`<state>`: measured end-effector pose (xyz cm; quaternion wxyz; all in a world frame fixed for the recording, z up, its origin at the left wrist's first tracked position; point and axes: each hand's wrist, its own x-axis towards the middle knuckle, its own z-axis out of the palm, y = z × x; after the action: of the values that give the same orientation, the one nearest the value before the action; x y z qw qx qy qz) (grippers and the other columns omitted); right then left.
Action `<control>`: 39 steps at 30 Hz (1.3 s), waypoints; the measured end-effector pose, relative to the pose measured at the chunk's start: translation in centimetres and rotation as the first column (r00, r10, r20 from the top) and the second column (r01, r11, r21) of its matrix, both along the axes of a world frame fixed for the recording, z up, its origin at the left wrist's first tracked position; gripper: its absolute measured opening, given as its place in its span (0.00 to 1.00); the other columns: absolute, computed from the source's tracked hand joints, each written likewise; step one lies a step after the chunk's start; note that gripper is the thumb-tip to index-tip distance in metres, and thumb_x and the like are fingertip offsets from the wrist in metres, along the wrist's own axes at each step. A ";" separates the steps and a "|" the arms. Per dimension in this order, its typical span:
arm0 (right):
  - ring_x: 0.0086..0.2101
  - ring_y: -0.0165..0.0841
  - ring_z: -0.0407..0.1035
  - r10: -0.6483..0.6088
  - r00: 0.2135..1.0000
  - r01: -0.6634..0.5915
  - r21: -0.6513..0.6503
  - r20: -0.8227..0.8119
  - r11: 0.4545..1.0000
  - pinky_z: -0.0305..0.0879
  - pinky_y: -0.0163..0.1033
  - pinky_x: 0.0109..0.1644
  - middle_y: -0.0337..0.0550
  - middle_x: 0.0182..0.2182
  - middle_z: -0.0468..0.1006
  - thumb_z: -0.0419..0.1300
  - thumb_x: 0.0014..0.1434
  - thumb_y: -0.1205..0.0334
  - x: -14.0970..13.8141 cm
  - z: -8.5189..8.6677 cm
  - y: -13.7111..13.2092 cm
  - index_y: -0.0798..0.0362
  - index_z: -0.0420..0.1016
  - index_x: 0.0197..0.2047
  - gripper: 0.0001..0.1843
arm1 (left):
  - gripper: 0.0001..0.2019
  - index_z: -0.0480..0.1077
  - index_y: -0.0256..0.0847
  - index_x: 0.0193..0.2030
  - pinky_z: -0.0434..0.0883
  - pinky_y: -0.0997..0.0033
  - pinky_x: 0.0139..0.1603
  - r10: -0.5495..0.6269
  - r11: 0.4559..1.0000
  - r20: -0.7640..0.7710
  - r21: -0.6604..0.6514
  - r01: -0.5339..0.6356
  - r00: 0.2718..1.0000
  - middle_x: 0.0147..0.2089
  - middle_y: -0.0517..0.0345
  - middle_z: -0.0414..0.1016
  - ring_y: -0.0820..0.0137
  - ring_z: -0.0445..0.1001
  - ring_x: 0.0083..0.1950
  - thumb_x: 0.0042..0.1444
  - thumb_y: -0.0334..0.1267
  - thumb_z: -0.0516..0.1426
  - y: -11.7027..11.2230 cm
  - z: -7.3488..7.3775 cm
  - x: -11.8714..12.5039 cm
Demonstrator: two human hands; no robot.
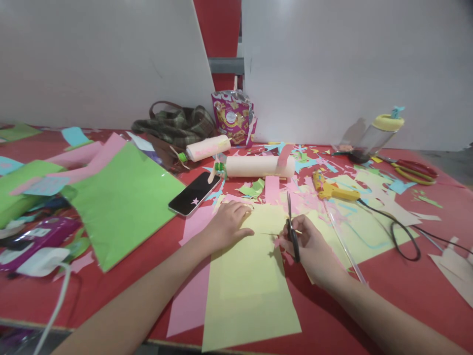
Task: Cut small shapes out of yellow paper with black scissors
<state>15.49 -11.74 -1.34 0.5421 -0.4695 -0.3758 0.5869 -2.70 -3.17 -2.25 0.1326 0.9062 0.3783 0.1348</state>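
My left hand (232,223) lies flat with its fingers out on a sheet of pale yellow paper (254,315), near the sheet's upper left. My right hand (312,246) is closed around black-handled scissors (292,236), whose tip points away from me at the sheet's right edge. A small pink paper scrap shows by the right fingertips; I cannot tell whether they hold it. Under the yellow sheet's left side lies pink paper (188,305). Beyond the left hand rest a phone (192,195) and a paper-wrapped bottle (254,166) with a green neck.
A yellow glue gun (338,191) with a black cord lies right. Green paper (125,197) covers the left, beside a purple power strip (44,241). Behind stand a snack bag (233,118) and a clear yellow-rimmed container (377,138). Red-and-yellow scissors (416,170) lie far right.
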 end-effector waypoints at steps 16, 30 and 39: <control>0.23 0.25 0.60 0.006 1.000 -0.006 0.004 0.000 1.000 0.59 0.29 0.21 0.33 0.25 0.63 0.62 0.42 0.69 0.1 0.0 0.0 0.50 0.53 0.26 0.17 | 0.18 0.58 0.39 0.31 0.58 0.67 0.40 0.192 0.971 0.057 -0.154 -0.182 0.980 0.36 0.57 0.61 0.66 0.60 0.39 0.38 0.48 0.57 -0.6 0.5 0.3; 0.22 0.25 0.61 0.036 0.999 -0.036 0.016 -0.013 0.999 0.54 0.26 0.16 0.32 0.24 0.64 0.59 0.45 0.72 0.1 -0.4 -0.2 0.49 0.52 0.27 0.16 | 0.06 0.65 0.39 0.31 0.61 0.72 0.33 0.317 0.924 0.244 -0.299 -0.240 0.916 0.30 0.59 0.68 0.72 0.65 0.30 0.47 0.35 0.50 -0.8 0.6 0.6; 0.20 0.23 0.59 0.011 1.000 -0.011 0.026 -0.007 1.000 0.54 0.26 0.16 0.31 0.24 0.63 0.60 0.45 0.70 0.1 -0.3 -0.2 0.49 0.52 0.27 0.17 | 0.07 0.59 0.36 0.30 0.67 0.72 0.25 0.554 0.626 0.414 -0.779 -0.034 0.722 0.22 0.61 0.66 0.74 0.68 0.21 0.48 0.38 0.51 -1.7 1.0 1.5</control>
<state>15.56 -11.93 -1.69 0.5461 -0.4583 -0.3838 0.5869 -1.24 -4.90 -1.20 0.5703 0.5977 0.4860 0.2854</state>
